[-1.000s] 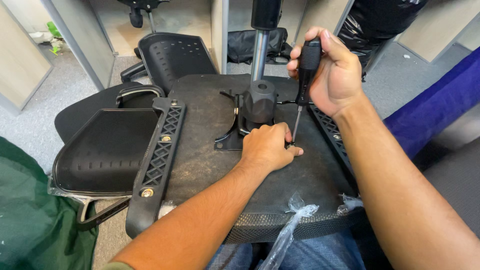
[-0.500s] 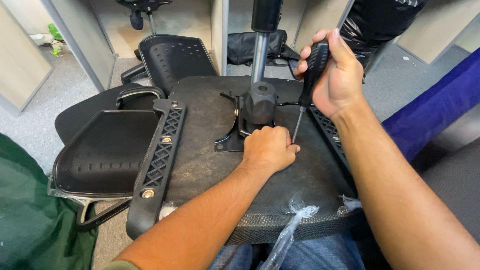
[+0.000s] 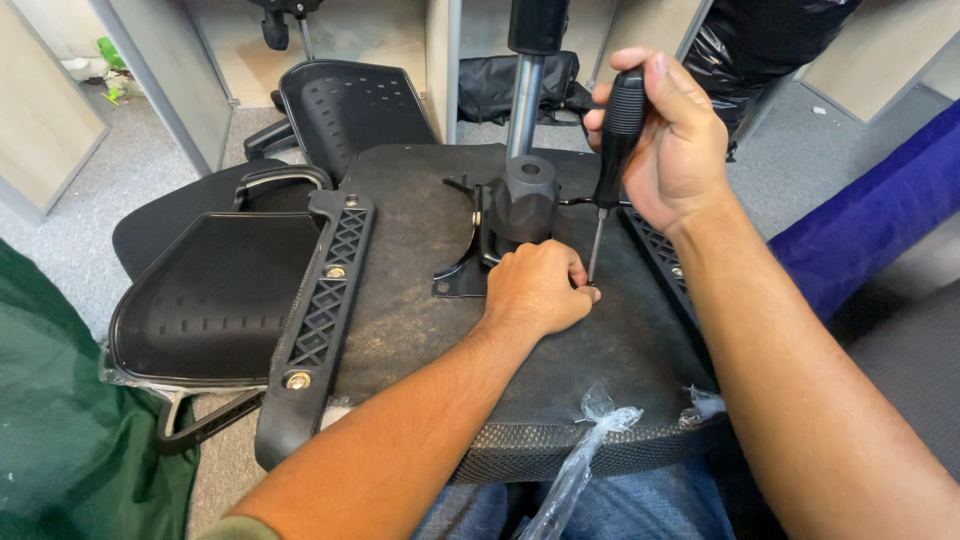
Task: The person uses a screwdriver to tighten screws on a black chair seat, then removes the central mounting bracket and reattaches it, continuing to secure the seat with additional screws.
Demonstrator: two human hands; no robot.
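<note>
Screwdriver [image 3: 612, 150] upright in your right hand [image 3: 680, 150], fingers wrapped tight, your left hand [image 3: 535, 290] fisted at its tip, upturned chair seat [image 3: 420, 290] on your lap, grey carpet floor [image 3: 60, 240], office partitions behind.

Grey carpet floor [image 3: 70, 240] — beige partition panels [image 3: 40, 120], black bag [image 3: 500, 85] behind.

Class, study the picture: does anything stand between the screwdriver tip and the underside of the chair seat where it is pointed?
Nothing separate does. The right hand holds the screwdriver upright, with its tip at the seat underside. Only the left hand is there, its fingertips pinched around the tip; whatever they hold is hidden.
</note>
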